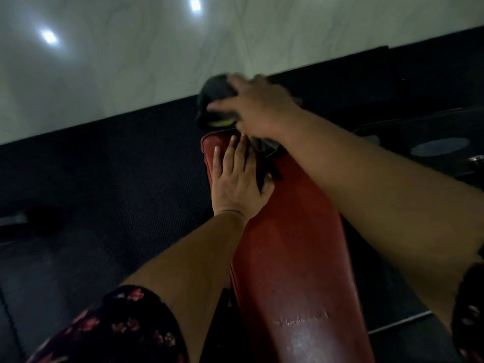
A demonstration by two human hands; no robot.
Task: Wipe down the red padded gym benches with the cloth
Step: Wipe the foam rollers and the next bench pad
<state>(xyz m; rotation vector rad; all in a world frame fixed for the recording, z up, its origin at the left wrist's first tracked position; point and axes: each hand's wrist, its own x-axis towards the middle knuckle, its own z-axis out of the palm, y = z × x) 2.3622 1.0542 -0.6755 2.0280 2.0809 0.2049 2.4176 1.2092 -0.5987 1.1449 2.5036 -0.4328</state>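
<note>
The dark rubber floor mat (110, 179) fills most of the view and gives way along a slanted edge to a pale glossy floor (131, 48) that mirrors two ceiling lights. It is the usual gym arrangement, with soft footing under the equipment and hard floor beyond it.

The red padded bench (288, 258) runs from the bottom of the frame up to its far end near the middle. Its vinyl is scuffed and shiny close to the camera. The person leans over it lengthwise, probably so that one reach covers the whole pad.

Both forearms stretch forward from dark floral sleeves (125, 326). The left hand (235, 176) lies flat on the far part of the pad with its fingers straight and spread. It holds nothing, and it appears to brace the body and steady the reach.

The right hand (258, 106) is past the bench's far end, with its fingers curled over a dark cloth (216, 91) that shows a yellow-green patch. The blur suggests it is mid-stroke. Dark fabric also trails onto the pad just beside the left fingertips, though I cannot tell whether this is the same cloth. My judgement is that the far tip is being wiped now and the near length is still to do.
</note>
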